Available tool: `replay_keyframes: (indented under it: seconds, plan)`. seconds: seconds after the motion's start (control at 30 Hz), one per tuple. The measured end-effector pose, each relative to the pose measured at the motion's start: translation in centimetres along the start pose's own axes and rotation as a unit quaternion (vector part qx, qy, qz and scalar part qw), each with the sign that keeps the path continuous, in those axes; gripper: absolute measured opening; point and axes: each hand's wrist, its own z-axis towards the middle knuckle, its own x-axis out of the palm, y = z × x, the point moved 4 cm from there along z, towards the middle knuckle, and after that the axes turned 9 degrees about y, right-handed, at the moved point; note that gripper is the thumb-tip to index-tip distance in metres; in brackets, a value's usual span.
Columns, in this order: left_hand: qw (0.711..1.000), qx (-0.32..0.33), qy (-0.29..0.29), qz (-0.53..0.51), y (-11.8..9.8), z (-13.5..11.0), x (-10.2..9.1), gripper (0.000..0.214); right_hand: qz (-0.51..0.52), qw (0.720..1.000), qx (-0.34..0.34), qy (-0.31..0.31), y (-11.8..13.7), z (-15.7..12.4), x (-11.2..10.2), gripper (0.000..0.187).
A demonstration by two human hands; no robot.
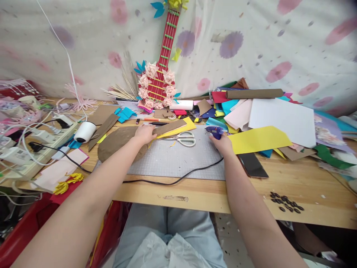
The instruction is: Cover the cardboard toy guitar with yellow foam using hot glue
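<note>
My left hand [145, 134] is closed on a brown paper-covered guitar shape [119, 139], where its rounded body meets the neck. Yellow paper [190, 124] lines the neck's edge and sticks out past its end. In my right hand [223, 144] is a purple glue gun [214, 131], held low over the right side of the grey cutting mat [178, 160]. A black cord [192, 172] runs from near it across the mat to the left. White-handled scissors [186, 139] lie between my hands, blades toward the guitar shape.
Behind stands a red toy guitar [158, 83] with pink paper flowers. A yellow paper strip [259, 140], a black phone [253, 165] and several dark oval pieces [287, 203] lie at right. A power strip [41, 145] and a white cylinder [85, 132] occupy the left.
</note>
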Motion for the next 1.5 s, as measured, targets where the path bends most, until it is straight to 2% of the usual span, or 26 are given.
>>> replay_keyframes:
  seconds: [0.07, 0.1, 0.13, 0.2, 0.23, 0.27, 0.33, 0.43, 0.5, 0.57, 0.67, 0.8, 0.87, 0.93, 1.07, 1.17, 1.4, 1.5]
  plan:
    - [1.000, -0.006, -0.022, 0.003, 0.0, -0.3, 0.4, 0.051, 0.115, 0.991, 0.059, -0.026, -0.9, 0.0, -0.1, 0.029]
    - [0.999, -0.010, -0.038, -0.001, 0.1, -0.6, 0.3, 0.052, 0.194, 0.977, 0.076, -0.042, -1.1, -0.1, -0.3, 0.027]
    - [0.998, -0.015, -0.055, -0.008, 0.4, -0.9, 0.2, 0.052, 0.279, 0.956, 0.074, -0.054, -0.9, -0.4, -0.5, 0.026]
    - [0.995, -0.034, -0.090, -0.029, 1.4, -1.6, -0.4, 0.049, 0.459, 0.886, 0.042, -0.047, 0.5, -1.1, -0.8, 0.024]
    - [0.992, -0.051, -0.106, -0.037, 2.2, -2.0, -0.7, 0.047, 0.539, 0.842, 0.015, -0.020, 1.8, -1.6, -0.7, 0.023]
    - [0.989, -0.076, -0.121, -0.043, 3.2, -2.4, -1.0, 0.046, 0.597, 0.801, -0.013, 0.034, 3.4, -2.2, -0.4, 0.023]
    - [0.978, -0.140, -0.144, -0.057, 5.4, -3.2, -1.2, 0.044, 0.660, 0.736, -0.027, 0.151, 6.9, -3.6, 0.8, 0.024]
    - [0.956, -0.242, -0.148, -0.078, 8.6, -4.3, -0.6, 0.045, 0.681, 0.675, -0.014, 0.284, 11.4, -5.4, 3.7, 0.021]
    - [0.951, -0.269, -0.120, -0.097, 10.1, -4.7, 0.2, 0.048, 0.674, 0.660, -0.004, 0.333, 13.3, -5.9, 5.7, 0.019]
    - [0.952, -0.267, -0.076, -0.130, 11.0, -4.9, 1.2, 0.053, 0.668, 0.668, -0.002, 0.327, 14.0, -5.3, 7.0, 0.017]
    - [0.950, -0.253, -0.034, -0.181, 11.4, -4.9, 2.1, 0.055, 0.674, 0.694, -0.014, 0.252, 13.7, -3.5, 7.8, 0.015]
    - [0.946, -0.261, -0.043, -0.189, 11.3, -5.1, 2.2, 0.056, 0.658, 0.741, -0.021, 0.130, 11.9, -1.5, 7.1, 0.020]
    - [0.944, -0.266, -0.046, -0.187, 11.2, -5.1, 2.1, 0.057, 0.638, 0.763, -0.020, 0.104, 11.2, -1.6, 6.6, 0.025]
    - [0.943, -0.270, -0.047, -0.187, 11.1, -5.0, 2.0, 0.056, 0.615, 0.777, -0.039, 0.126, 11.1, -2.2, 6.2, 0.030]
    - [0.945, -0.262, -0.045, -0.192, 11.0, -4.3, 1.8, 0.053, 0.527, 0.800, -0.116, 0.261, 12.8, -4.5, 6.1, 0.033]
    - [0.949, -0.253, -0.042, -0.186, 11.0, -3.7, 1.8, 0.052, 0.444, 0.823, -0.116, 0.337, 13.7, -5.7, 6.7, 0.033]
    - [0.949, -0.257, -0.054, -0.177, 10.9, -3.6, 2.1, 0.054, 0.381, 0.829, -0.087, 0.400, 14.9, -6.1, 7.7, 0.034]
    - [0.947, -0.260, -0.052, -0.179, 10.8, -3.7, 2.1, 0.054, 0.341, 0.841, -0.089, 0.410, 15.6, -6.3, 7.9, 0.035]
